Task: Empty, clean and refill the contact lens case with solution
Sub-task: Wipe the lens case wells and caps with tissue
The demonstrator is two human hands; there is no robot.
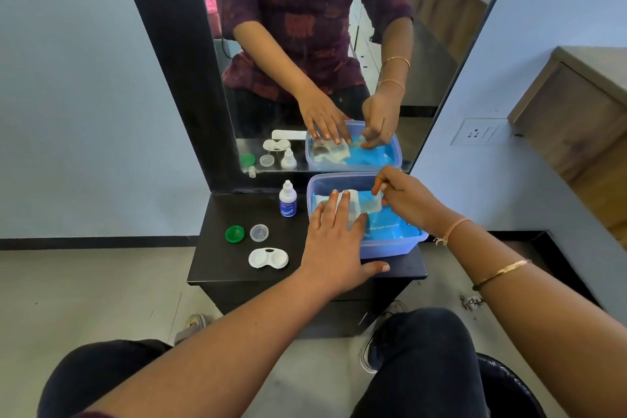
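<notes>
The white contact lens case (268,258) lies uncapped on the black table (224,261). Its green cap (234,234) and clear cap (259,233) sit just behind it. A small solution bottle (288,199) stands upright near the mirror. A blue plastic box (386,246) holds a blue wipes pack (390,229) with a white wipe (353,205) on top. My left hand (336,241) presses flat on the wipe and pack with straight fingers. My right hand (403,195) pinches the pack's clear flap (371,206) at the box's far right.
A tall mirror (305,61) with a black frame stands behind the table and reflects the hands and objects. A wall socket (478,131) is at right, with a wooden cabinet (583,132) beyond. My knees and a shoe (373,349) are below the table.
</notes>
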